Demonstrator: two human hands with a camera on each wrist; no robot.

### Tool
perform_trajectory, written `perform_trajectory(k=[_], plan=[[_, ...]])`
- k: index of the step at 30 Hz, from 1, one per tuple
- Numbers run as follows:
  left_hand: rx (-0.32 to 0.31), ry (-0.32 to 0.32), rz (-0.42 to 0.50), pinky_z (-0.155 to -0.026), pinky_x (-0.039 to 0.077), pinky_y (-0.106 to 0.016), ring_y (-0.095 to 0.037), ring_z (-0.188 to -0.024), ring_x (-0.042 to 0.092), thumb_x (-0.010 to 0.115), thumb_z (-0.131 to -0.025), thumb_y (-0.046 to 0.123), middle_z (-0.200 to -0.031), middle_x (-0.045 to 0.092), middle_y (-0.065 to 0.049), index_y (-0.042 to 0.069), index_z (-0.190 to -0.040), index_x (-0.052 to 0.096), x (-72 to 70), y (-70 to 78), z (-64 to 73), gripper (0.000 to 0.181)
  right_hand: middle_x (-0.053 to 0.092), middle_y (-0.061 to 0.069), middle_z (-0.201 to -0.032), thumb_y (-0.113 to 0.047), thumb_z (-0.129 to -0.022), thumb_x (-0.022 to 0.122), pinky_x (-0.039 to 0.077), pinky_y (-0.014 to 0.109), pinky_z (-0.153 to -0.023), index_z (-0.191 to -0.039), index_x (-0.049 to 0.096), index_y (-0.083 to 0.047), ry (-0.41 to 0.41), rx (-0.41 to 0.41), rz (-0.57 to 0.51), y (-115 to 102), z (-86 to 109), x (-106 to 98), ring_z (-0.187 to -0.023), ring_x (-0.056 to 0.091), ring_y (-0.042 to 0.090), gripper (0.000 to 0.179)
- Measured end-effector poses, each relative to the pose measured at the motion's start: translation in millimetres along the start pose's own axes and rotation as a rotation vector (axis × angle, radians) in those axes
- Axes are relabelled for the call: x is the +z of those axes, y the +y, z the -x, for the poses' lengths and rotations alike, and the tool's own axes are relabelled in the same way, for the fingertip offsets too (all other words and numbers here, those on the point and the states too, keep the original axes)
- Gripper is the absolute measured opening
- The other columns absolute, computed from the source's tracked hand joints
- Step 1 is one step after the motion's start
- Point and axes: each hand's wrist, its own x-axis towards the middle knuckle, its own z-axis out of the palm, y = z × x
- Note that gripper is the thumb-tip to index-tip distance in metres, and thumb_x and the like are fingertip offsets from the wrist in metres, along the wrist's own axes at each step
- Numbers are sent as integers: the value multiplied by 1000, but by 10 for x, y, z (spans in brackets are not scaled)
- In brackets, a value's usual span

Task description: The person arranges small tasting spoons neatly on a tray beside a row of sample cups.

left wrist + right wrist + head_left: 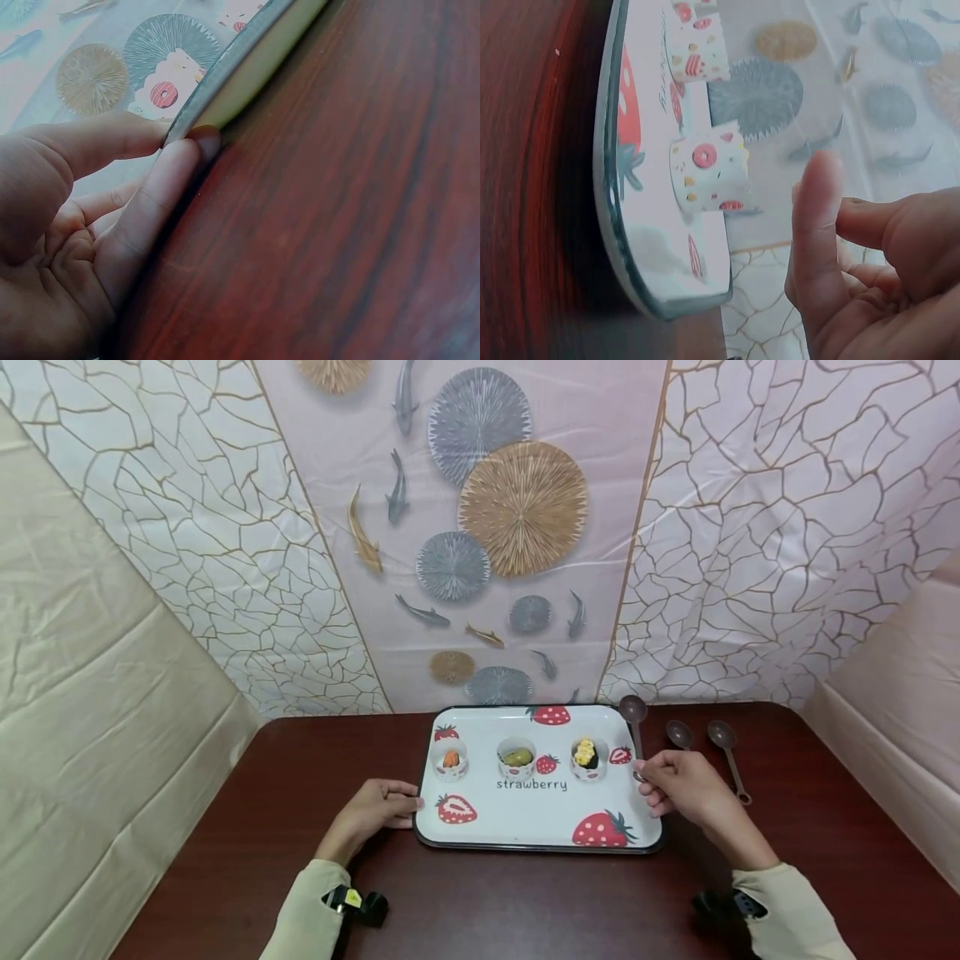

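My left hand (375, 807) pinches the left rim of a white strawberry-print tray (480, 822), thumb above and fingers against its underside in the left wrist view. Over the tray's right edge, my right hand (686, 783) pinches the handle end of a brown measuring spoon (632, 710), whose bowl points away toward the back. In the right wrist view the fingers (817, 217) hide the spoon. Three patterned paper cups stand in a row on the tray: one with an orange piece (451, 758), one with a green piece (517, 757), one with a yellow-and-black piece (586, 753).
Two more brown spoons lie on the dark wooden table right of the tray, a smaller one (679, 734) and a longer one (723, 737). A patterned cloth backdrop (495, 610) rises behind the table, with beige cloth (90, 693) at the sides.
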Motion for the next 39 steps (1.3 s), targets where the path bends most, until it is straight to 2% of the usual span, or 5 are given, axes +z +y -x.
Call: perform_trajectory(k=[10,23,34,39], plan=[[-36,21,-23,-71,65,-29,-12,-74,72,78,-95,13,-96,77,-10,-12,-129,64,-18,-12,2,44,65,5,-75,-16,-111,57,63,33,-56,-103,63,13,-2,-25,-4,-141,-5,197,-58,64,14,30],[-12,6,-14,-72,66,-29,-13,-75,72,77,-96,13,-99,78,-11,-13,-130,63,-36,-6,-20,45,64,5,-73,-16,-111,58,61,32,-52,-109,62,12,23,-43,-61,-293,-44,415,-56,60,11,28],[-24,12,-11,-74,66,-30,-14,-76,72,78,-96,11,-100,78,-11,-13,-129,64,-31,-30,-44,44,65,7,-74,-11,-110,57,61,35,-51,-111,63,10,63,-53,-98,-446,-29,656,-58,60,12,22],[-32,11,-8,-74,66,-30,-14,-77,72,78,-96,11,-100,78,-11,-12,-130,64,-28,-28,-57,44,64,6,-75,-9,-110,57,62,35,-51,-113,61,10,41,-63,-130,-473,-44,766,-59,60,14,20]])
